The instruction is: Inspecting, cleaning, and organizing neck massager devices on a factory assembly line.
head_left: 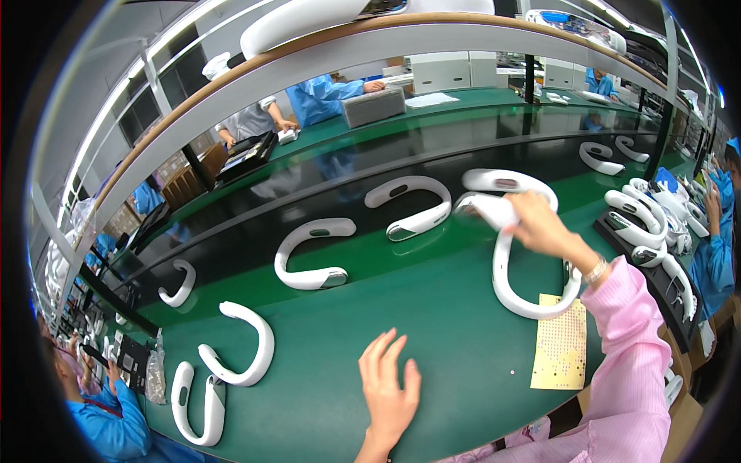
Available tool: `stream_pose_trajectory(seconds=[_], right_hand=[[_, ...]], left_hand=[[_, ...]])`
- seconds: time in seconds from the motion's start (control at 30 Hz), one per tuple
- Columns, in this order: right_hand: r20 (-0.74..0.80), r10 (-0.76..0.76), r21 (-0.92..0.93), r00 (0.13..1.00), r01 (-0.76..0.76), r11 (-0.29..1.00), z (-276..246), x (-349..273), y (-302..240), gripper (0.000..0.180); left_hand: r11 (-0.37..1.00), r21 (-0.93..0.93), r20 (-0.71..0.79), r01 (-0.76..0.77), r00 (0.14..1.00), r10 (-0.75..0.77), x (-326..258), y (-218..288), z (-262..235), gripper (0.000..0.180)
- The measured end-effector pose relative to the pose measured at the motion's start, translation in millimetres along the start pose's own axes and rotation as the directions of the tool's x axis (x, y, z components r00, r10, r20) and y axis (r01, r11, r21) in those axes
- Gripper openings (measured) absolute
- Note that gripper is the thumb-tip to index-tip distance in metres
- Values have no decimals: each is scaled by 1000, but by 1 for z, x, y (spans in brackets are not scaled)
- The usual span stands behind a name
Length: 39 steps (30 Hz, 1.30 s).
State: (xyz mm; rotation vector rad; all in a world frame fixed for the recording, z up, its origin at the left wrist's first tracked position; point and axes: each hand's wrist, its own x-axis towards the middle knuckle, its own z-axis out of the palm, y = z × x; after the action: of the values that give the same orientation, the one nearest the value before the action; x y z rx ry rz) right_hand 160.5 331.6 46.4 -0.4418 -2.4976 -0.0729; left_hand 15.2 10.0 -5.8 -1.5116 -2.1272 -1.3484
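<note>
My right hand reaches over the far side of the green worktop, fingers closed on the blurred lower arm of a white U-shaped neckband device. Part of that device is hidden behind the hand. Just below it, another white neckband device lies with its curve toward me, overlapping the top of a yellow sheet of small dots. My left hand is over the near middle of the worktop, fingers spread and holding nothing. A tiny white piece lies between that hand and the sheet.
More neckband devices lie to the left and beyond. A dark tray of them stands at right. A shelf beam crosses overhead on dark posts. Co-workers in blue sit at both sides; others work across the black conveyor-like strip.
</note>
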Motion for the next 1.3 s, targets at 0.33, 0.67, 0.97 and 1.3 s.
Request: stream_pose_trajectory(seconds=[0.33,0.67,0.97,1.3], right_hand=[[-258,-392,225,883,449,865,-60,-54,-172,43],[566,144,794,812,-489,-360,0,-119,-152,72],[581,297,813,758,-558,-167,-26,-129,-158,59],[652,254,758,714,-603,-250,-27,-121,-160,59]], left_hand=[[985,23,354,-172,923,153,19,58,-42,65],[42,-868,484,495,862,-153,-36,19,-30,63],[-348,-840,462,417,885,-56,-40,1,-17,43],[-572,-782,379,246,917,-123,-40,8,-14,46]])
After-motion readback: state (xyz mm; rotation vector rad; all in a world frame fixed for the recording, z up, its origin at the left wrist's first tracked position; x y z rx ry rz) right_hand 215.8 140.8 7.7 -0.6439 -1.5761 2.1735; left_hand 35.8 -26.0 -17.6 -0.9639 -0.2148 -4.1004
